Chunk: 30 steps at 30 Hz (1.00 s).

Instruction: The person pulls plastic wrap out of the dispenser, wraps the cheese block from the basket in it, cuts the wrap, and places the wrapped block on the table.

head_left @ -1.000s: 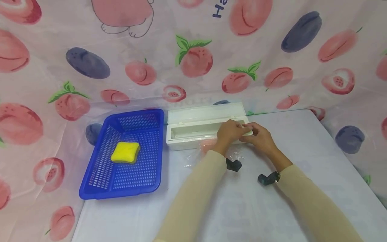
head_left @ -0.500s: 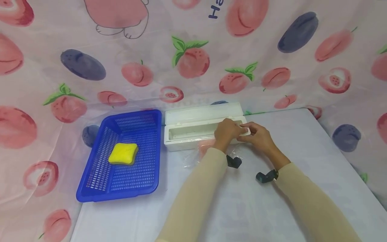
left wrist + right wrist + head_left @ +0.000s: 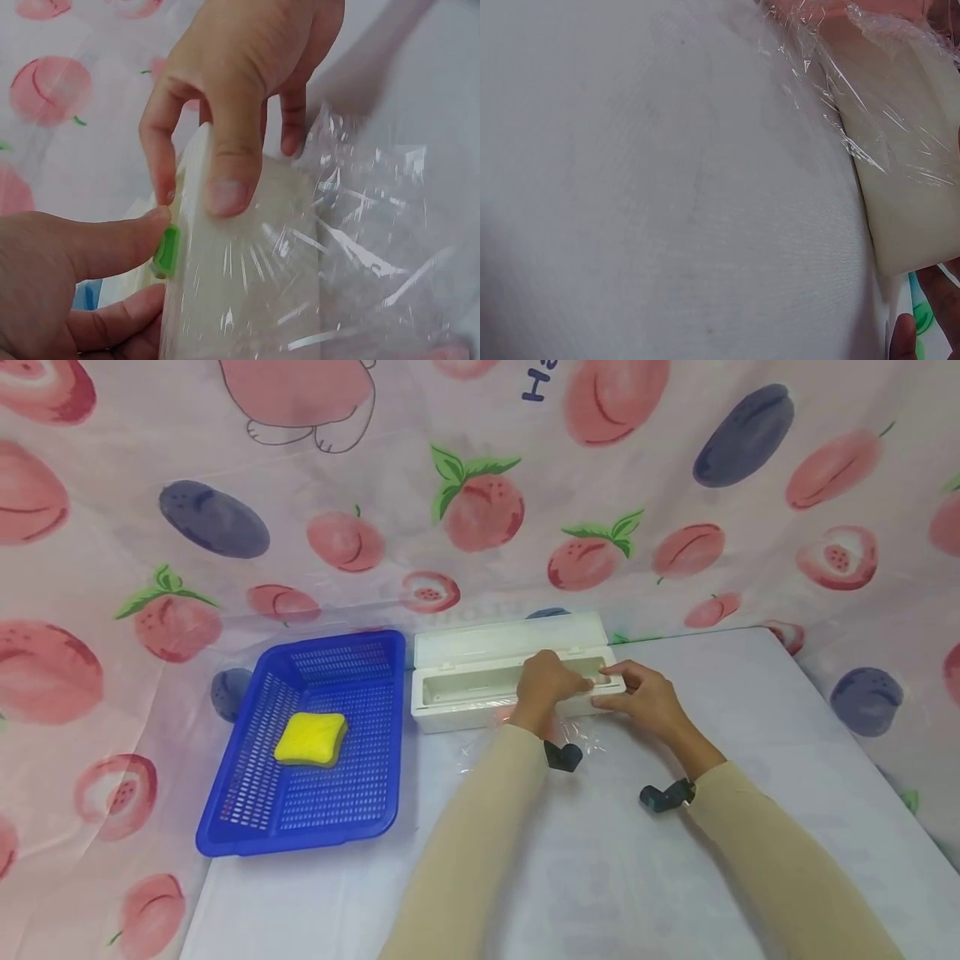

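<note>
The blue basket (image 3: 300, 841) sits beside the open white box (image 3: 450, 720). Over the box's right part, the left hand (image 3: 542, 681) pinches a green clip (image 3: 167, 250) at the front rim, between thumb and finger; the right hand (image 3: 651, 697) grips the box's right end, thumb on its front.

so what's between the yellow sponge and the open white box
In the head view, between the yellow sponge and the white box lie the floor and right wall of the blue basket, then a thin strip of white tabletop.
</note>
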Tool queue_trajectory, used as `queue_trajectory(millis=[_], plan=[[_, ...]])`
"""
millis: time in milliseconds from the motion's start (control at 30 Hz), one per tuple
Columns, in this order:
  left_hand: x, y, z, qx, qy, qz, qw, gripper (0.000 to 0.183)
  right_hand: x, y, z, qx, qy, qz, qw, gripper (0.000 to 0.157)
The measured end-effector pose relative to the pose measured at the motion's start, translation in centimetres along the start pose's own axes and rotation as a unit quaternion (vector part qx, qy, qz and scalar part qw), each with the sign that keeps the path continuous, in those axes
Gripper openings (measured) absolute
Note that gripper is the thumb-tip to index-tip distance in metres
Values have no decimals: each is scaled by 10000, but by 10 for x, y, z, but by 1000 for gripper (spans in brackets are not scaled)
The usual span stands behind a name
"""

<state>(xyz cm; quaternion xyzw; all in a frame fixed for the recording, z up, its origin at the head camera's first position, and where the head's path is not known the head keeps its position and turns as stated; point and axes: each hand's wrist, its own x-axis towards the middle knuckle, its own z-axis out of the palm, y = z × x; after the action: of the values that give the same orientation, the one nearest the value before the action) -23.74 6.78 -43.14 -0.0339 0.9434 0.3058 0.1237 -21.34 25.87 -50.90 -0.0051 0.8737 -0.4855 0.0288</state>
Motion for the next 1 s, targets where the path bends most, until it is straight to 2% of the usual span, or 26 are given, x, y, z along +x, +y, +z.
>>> queue_trajectory(millis=[433,667,900,1000], plan=[[-3,-25,-15,-574,255,230,9978,50,-1,-4,-2,-11,13,82,10000,68],[-2,-42,-28,-289,121,198,9993,56,0,-2,-2,-10,-9,170,9999,69],[-5,-48,-38,-325,17,128,9994,47,1,-3,1,-32,-3,134,9999,66],[-5,-52,-40,-147,59,119,9998,40,1,-4,3,-31,-14,154,9999,66]])
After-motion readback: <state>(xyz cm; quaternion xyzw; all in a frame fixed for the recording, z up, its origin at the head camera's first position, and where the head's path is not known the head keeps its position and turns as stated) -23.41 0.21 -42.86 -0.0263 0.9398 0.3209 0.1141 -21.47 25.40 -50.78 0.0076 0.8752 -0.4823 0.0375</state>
